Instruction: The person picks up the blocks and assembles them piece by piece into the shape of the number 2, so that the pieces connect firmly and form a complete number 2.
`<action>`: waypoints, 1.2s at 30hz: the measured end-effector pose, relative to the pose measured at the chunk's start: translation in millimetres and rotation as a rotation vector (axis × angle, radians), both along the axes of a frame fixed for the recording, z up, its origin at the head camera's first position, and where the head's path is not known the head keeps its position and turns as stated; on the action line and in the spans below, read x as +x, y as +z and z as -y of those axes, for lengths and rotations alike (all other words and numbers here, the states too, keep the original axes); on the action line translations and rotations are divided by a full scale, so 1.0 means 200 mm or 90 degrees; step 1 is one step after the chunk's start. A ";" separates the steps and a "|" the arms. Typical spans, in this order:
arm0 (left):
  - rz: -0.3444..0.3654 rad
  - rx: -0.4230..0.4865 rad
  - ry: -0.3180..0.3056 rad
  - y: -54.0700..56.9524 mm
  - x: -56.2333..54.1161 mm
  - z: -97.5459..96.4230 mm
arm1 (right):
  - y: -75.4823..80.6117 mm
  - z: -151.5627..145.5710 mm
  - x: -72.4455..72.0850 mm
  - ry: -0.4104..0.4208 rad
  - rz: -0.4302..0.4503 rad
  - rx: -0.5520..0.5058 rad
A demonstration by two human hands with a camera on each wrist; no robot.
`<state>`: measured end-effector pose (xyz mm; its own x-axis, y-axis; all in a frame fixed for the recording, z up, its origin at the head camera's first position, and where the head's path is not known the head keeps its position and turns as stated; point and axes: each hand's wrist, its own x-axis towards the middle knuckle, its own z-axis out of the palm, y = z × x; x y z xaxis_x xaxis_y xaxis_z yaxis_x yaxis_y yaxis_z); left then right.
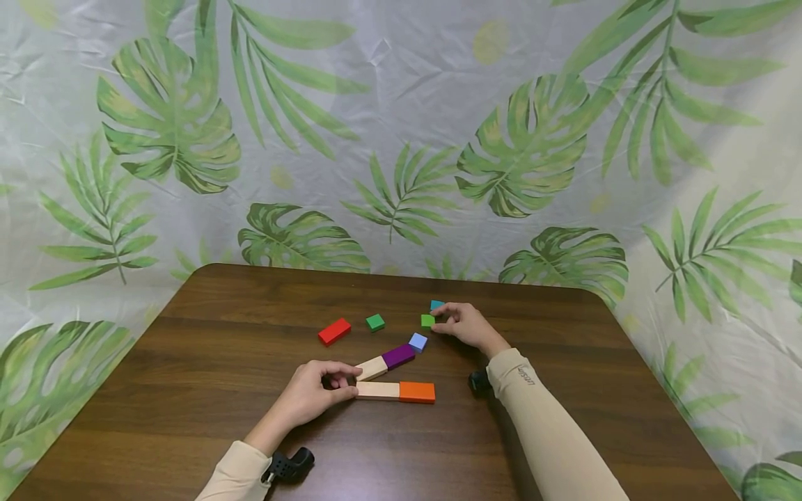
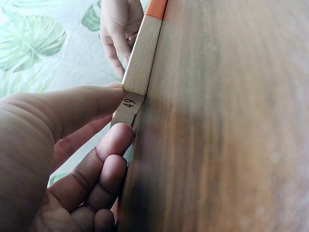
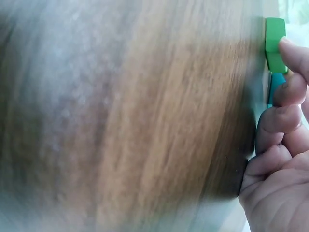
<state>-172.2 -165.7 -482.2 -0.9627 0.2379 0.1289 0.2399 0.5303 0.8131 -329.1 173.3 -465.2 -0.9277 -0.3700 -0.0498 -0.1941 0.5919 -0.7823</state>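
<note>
My left hand (image 1: 310,393) holds the near ends of two plain wooden blocks, thumb at the lower wooden block (image 1: 379,391) and fingertips at the upper wooden block (image 1: 372,369). The lower one meets an orange block (image 1: 416,392) end to end; the upper one meets a purple block (image 1: 398,357), so two rows spread in a V. The number 49 shows on a wooden end in the left wrist view. My right hand (image 1: 466,325) pinches a light green block (image 1: 427,321) between thumb and index finger. Just behind it lies a teal block (image 1: 436,305), partly hidden by the fingers.
A light blue block (image 1: 418,342) lies at the purple block's far end. Farther left are a darker green block (image 1: 375,322) and a red block (image 1: 335,332). All rest on a dark wooden table (image 1: 250,313), with a leaf-patterned cloth (image 1: 401,139) hanging behind its far edge.
</note>
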 end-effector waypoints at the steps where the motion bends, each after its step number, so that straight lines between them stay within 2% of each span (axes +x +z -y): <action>1: -0.001 0.000 0.000 0.00 0.00 0.00 | 0.00 0.00 0.00 0.004 -0.003 0.002; 22: -0.001 -0.002 0.000 0.00 0.00 0.00 | 0.02 0.04 0.03 0.045 -0.005 0.015; 36: 0.001 -0.002 -0.003 0.00 0.00 0.00 | 0.02 0.03 0.04 0.045 0.007 0.001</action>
<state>-172.1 -165.8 -481.8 -0.9617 0.2428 0.1269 0.2414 0.5322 0.8115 -321.7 167.3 -461.7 -0.8988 -0.4341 -0.0613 -0.2261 0.5788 -0.7835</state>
